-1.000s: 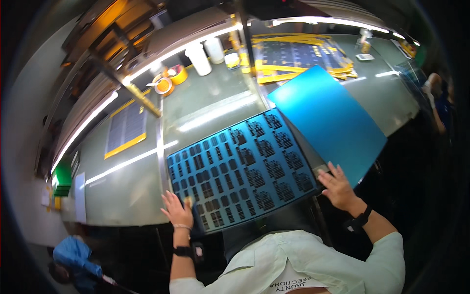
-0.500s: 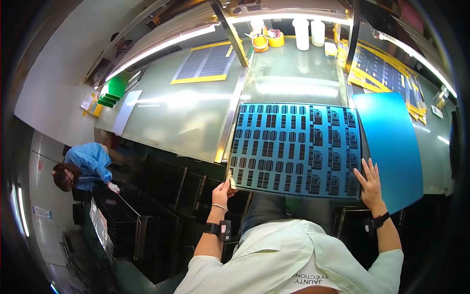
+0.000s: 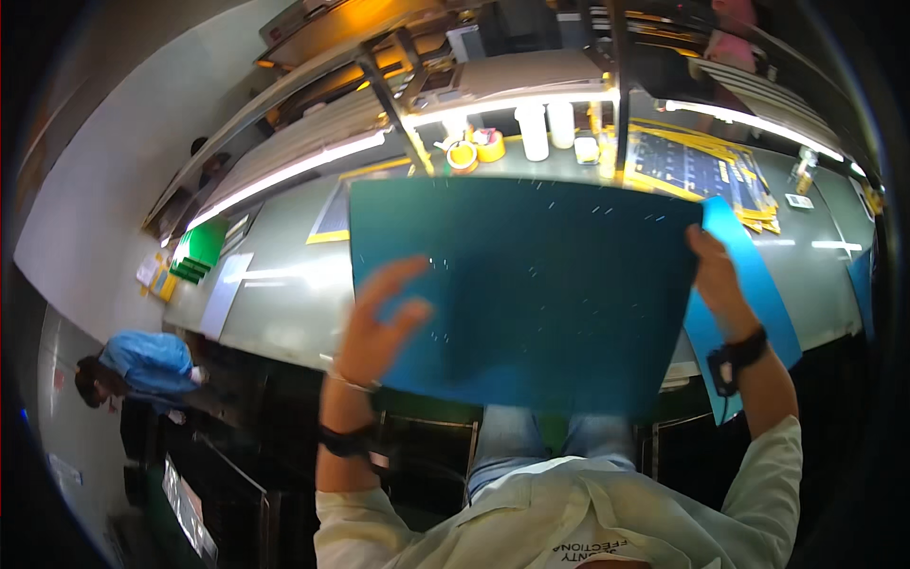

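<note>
A large blue-green circuit panel (image 3: 540,303) is tilted up over the bench in front of me, its plain face with small bright specks towards me. My right hand (image 3: 718,277) grips it at the upper right edge, thumb on the near face. Over the panel's left part is my left hand (image 3: 377,322), somewhat blurred, with fingers and thumb apart and holding nothing. Whether it touches the panel I cannot tell. Right of the panel, partly behind my right wrist, a plain blue sheet (image 3: 761,308) overhangs the bench's front edge.
The bench (image 3: 284,313) holds tape rolls (image 3: 488,145), white bottles (image 3: 532,133) and yellow-edged film sheets (image 3: 697,171) at the back. Green blocks (image 3: 199,248) stand far left. Lit shelf rails run above. A person in blue (image 3: 147,365) bends over dark racks at lower left.
The panel has been lifted and turned, so its patterned face no longer shows. My left hand has let go of its lower left corner and moved up; my right hand has moved up the right edge.
</note>
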Action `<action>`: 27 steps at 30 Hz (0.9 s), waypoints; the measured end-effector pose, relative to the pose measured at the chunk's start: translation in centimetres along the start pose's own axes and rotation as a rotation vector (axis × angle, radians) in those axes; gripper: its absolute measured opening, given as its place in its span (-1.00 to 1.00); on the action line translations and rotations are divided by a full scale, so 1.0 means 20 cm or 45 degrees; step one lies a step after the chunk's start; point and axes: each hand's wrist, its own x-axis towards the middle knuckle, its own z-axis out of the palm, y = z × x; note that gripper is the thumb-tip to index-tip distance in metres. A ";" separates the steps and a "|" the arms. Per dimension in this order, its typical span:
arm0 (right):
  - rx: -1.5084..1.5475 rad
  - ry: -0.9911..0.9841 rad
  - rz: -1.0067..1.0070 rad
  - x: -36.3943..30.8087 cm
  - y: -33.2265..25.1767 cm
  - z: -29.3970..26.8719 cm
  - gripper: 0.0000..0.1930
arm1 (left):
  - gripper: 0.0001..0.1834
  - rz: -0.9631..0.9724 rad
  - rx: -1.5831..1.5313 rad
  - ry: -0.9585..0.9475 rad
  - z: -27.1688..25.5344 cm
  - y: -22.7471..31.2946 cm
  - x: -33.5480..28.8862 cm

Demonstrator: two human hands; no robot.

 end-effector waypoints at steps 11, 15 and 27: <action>-0.910 0.200 0.182 0.19 0.58 -0.60 -0.75 | 0.06 -0.526 0.891 -0.612 0.87 -0.57 -0.37; -2.005 0.906 -0.694 -0.20 0.30 -1.02 -0.67 | 0.06 -0.647 0.952 -0.619 0.85 -0.54 -0.37; 0.366 0.936 0.226 -0.92 0.47 -1.37 -0.57 | 0.07 -0.754 0.955 -0.650 0.91 -0.52 -0.22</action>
